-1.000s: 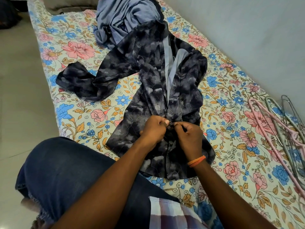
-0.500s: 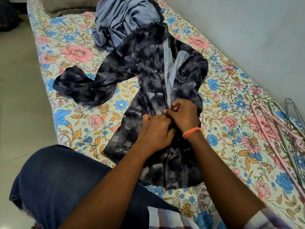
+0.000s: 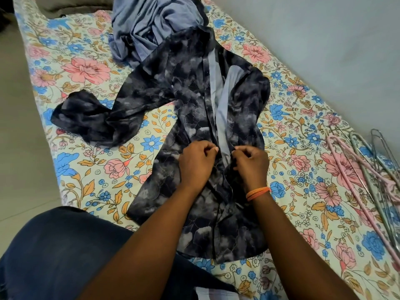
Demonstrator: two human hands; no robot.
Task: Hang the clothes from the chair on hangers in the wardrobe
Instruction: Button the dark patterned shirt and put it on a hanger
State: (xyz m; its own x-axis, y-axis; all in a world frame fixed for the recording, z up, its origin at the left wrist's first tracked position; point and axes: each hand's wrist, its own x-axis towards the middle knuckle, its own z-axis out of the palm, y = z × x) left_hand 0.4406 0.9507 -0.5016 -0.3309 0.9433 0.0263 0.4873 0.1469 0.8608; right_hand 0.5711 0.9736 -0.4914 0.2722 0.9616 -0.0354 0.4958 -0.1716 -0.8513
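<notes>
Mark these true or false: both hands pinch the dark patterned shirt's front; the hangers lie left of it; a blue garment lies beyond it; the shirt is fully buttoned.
1. The left hand and right hand both pinch the dark cloud-patterned shirt: true.
2. The pink and metal wire hangers lie to its left: false, right.
3. A crumpled grey-blue garment lies beyond it: true.
4. Fully buttoned: false, the upper front lies open.
</notes>
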